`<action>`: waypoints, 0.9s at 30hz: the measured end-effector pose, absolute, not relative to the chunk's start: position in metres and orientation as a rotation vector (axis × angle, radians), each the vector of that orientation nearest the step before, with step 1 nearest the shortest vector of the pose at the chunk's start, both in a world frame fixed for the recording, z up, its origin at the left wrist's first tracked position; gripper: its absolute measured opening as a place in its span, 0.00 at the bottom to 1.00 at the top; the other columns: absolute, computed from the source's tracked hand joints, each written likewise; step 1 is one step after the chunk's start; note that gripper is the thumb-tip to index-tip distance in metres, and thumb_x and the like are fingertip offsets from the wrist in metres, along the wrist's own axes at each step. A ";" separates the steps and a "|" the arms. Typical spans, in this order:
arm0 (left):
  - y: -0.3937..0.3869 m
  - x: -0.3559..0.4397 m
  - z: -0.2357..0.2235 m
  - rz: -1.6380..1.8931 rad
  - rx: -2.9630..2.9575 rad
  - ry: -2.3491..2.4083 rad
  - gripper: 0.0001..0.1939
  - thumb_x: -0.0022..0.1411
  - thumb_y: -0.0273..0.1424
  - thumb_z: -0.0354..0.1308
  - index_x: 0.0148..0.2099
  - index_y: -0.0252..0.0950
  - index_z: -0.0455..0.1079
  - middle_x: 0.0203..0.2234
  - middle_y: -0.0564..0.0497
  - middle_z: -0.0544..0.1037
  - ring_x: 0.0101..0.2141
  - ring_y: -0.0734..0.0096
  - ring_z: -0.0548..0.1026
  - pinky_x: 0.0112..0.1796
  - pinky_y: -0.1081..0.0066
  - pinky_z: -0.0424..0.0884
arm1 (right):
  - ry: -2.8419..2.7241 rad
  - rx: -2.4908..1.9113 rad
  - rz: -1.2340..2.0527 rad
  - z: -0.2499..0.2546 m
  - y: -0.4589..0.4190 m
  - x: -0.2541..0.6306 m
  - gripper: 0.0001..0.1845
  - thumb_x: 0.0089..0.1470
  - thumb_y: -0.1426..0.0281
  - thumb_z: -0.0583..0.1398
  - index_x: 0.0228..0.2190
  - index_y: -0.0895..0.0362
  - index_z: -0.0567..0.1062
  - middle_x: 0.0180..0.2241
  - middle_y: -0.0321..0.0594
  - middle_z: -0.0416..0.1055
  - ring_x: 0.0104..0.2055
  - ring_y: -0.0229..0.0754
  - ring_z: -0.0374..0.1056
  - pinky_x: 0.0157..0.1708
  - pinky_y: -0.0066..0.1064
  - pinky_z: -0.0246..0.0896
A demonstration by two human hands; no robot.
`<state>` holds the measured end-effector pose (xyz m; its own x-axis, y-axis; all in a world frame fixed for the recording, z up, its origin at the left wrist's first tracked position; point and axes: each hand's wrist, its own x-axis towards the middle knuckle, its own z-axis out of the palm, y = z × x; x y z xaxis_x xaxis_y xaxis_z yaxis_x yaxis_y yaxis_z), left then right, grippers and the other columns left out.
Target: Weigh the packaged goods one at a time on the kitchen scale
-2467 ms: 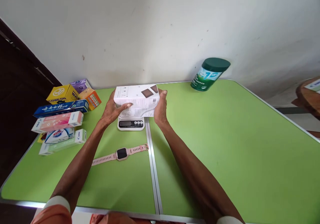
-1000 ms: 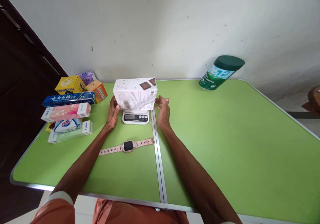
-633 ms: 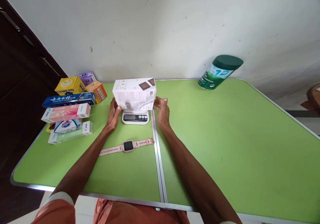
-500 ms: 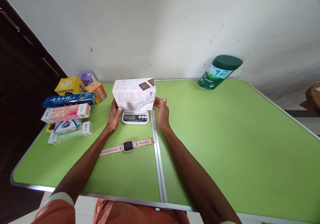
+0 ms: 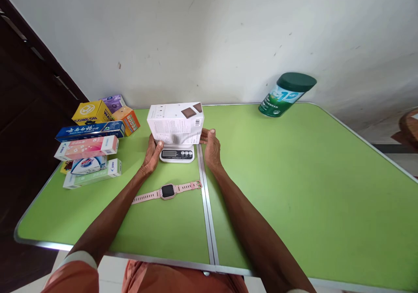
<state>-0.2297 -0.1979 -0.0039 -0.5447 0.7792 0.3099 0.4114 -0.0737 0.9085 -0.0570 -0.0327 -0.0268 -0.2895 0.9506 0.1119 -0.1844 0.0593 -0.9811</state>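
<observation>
A white cardboard box [image 5: 178,129] with printed text and brown square pictures rests on a small white digital scale [image 5: 177,155]. Its weight hides the scale's platform; the display and round buttons show at the front. My left hand [image 5: 152,155] is at the left side of box and scale, thumb raised at the lower front corner, fingers partly hidden behind the box. Whether it touches either cannot be told. My right hand [image 5: 212,148] is open at the right side, thumb up, fingertips reaching behind the box's edge. In front of the scale lies a pink smartwatch [image 5: 168,191].
At the left stand a yellow box [image 5: 89,111], a purple pack [image 5: 112,103], an orange box [image 5: 127,119], a blue toothpaste box [image 5: 89,130], a pink box [image 5: 86,147] and a green-white box [image 5: 94,175]. A dark green canister [image 5: 284,96] stands by the wall on the green table [image 5: 310,188].
The white box, earlier gripped in both hands, now sits on the scale with both hands loosened. Most recently, my left hand has shifted slightly right and down toward the scale.
</observation>
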 end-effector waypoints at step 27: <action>-0.197 -0.228 -0.002 1.594 1.270 1.941 0.50 0.71 0.72 0.54 0.77 0.40 0.63 0.72 0.34 0.71 0.77 0.39 0.64 0.79 0.40 0.56 | -1.355 -0.830 1.463 -0.021 -0.036 -0.058 0.52 0.59 0.21 0.54 0.44 0.57 0.86 0.41 0.52 0.86 0.50 0.59 0.81 0.52 0.53 0.79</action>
